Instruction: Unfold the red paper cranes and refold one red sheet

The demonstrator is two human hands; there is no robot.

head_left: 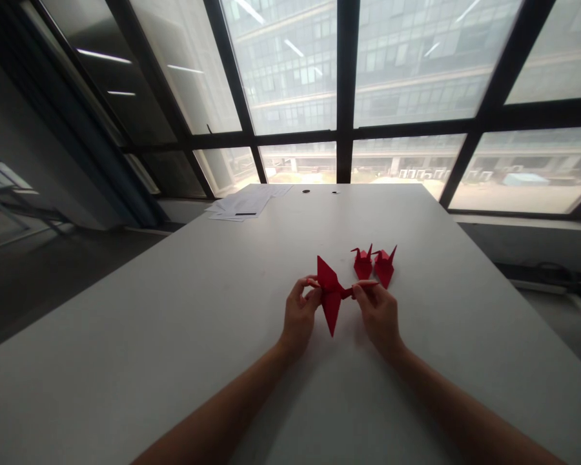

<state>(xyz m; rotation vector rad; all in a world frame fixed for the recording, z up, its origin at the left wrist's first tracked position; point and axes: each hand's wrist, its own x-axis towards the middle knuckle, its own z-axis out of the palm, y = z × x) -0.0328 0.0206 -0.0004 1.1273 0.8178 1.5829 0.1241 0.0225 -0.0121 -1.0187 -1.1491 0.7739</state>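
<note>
Between my two hands a red paper crane [330, 294] is held just over the white table [174, 349], its wings spread, one pointing away from me and one toward me. My left hand [300, 313] pinches its left end, part of which the fingers hide. On the other side, the fingertips of my right hand [380, 316] are closed on the narrow right end of the same crane. Just beyond my right hand stand two finished red cranes, a left one [363, 265] and a right one [384, 266], side by side with wings folded up.
White paper sheets [242, 203] lie at the far left of the table, with a dark strip [245, 214] on them. Two small dark round spots, one of them a hole [306, 191], show near the far edge. Large windows [290, 77] rise behind the table.
</note>
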